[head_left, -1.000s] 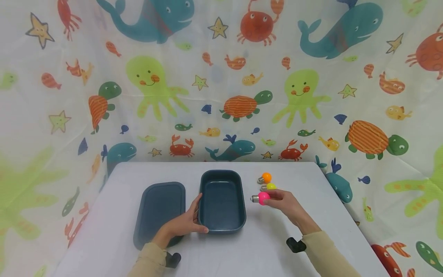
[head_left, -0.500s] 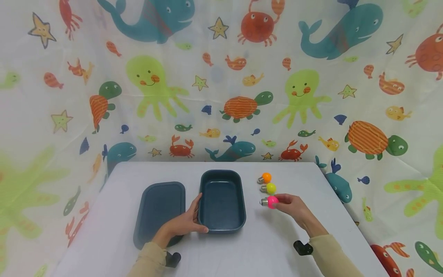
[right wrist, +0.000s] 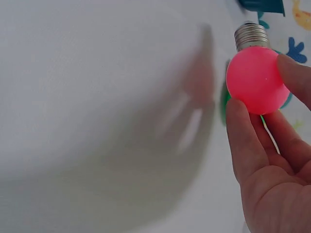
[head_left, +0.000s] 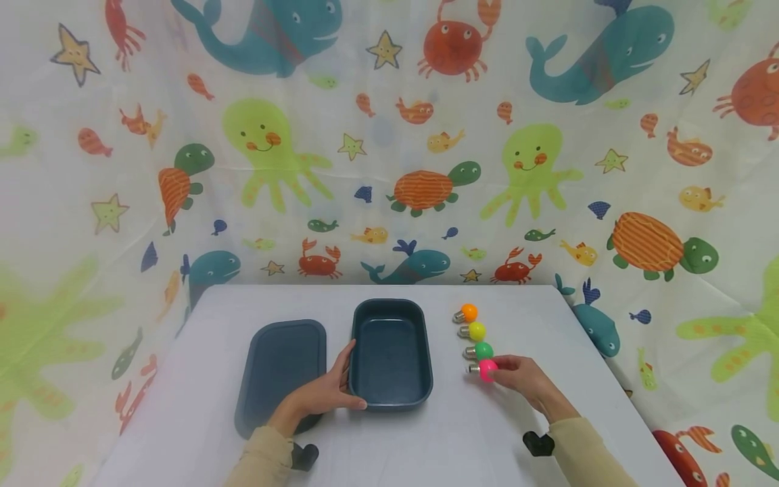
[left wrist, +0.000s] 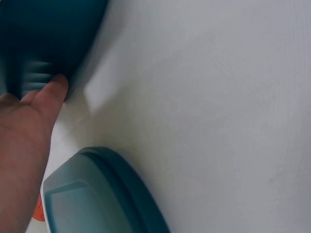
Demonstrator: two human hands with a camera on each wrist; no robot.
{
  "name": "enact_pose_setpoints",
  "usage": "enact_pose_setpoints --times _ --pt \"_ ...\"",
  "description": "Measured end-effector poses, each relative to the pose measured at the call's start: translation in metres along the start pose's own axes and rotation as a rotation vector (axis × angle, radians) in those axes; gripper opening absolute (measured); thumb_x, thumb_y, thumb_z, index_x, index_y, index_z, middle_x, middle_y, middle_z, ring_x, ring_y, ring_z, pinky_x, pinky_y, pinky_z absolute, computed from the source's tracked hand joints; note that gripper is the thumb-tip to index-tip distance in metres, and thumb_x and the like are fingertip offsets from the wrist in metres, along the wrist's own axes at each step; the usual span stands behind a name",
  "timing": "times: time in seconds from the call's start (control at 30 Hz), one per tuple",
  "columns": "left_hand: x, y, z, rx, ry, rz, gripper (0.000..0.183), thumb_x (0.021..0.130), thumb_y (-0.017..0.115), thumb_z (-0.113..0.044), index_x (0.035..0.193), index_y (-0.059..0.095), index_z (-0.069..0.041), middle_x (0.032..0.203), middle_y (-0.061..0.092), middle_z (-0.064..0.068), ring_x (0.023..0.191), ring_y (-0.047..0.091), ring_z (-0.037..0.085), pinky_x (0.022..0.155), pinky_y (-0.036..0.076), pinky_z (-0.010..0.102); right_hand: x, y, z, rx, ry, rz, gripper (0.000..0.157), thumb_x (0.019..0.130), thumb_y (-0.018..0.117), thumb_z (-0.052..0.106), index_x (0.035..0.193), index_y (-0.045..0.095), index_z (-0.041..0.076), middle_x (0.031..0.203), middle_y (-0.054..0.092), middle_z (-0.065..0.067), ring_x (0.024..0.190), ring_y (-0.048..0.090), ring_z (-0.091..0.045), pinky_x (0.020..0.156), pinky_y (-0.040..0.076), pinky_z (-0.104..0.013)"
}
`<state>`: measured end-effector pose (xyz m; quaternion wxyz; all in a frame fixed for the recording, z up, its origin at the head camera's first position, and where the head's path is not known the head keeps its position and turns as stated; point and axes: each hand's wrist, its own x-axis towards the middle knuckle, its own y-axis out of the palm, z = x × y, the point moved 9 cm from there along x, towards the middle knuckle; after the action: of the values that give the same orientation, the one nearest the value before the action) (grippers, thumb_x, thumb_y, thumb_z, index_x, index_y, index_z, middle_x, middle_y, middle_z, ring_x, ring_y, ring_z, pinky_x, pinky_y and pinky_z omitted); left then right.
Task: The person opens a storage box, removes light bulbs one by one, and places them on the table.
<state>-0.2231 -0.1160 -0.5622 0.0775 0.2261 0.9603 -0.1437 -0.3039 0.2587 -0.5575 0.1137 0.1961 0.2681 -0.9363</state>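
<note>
My right hand (head_left: pixel 528 380) pinches a pink light bulb (head_left: pixel 487 370) by its round globe, with the metal screw base pointing left. In the right wrist view, thumb and fingertips sit on the pink globe (right wrist: pixel 257 80), and a shadow falls on the table beside it. Just beyond it lies a green light bulb (head_left: pixel 483 350), partly hidden behind the pink one in that view. My left hand (head_left: pixel 322 392) rests against the left wall of a dark blue rectangular container (head_left: pixel 391 408), fingers extended along its side and thumb at the near corner. No contents show inside the container.
A yellow bulb (head_left: pixel 477 331) and an orange bulb (head_left: pixel 468 312) lie farther back, in a row with the green one. The container's flat dark blue lid (head_left: pixel 282 368) lies left of it, partly under my left forearm. A patterned cloth (head_left: pixel 389 135) hangs behind the white table (head_left: pixel 426 446).
My right hand has carried the pink bulb toward me and slightly right, down near the table. The yellow and green bulbs have come into full view. The left hand and container have stayed put.
</note>
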Motion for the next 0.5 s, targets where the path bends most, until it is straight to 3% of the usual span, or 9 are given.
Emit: enact_pose_setpoints --times 0.5 --pt "-0.0008 -0.0002 -0.0030 0.005 -0.001 -0.005 0.121 0.080 0.082 -0.020 0.155 -0.012 -0.023 0.162 -0.008 0.018 0.148 0.009 0.038 0.115 0.024 0.053 0.0077 0.0031 -0.0103 0.028 -0.010 -0.012 0.058 0.082 0.080 0.026 0.128 0.058 -0.002 0.117 0.062 -0.014 0.105 0.056 -0.028 0.091 0.053 -0.041"
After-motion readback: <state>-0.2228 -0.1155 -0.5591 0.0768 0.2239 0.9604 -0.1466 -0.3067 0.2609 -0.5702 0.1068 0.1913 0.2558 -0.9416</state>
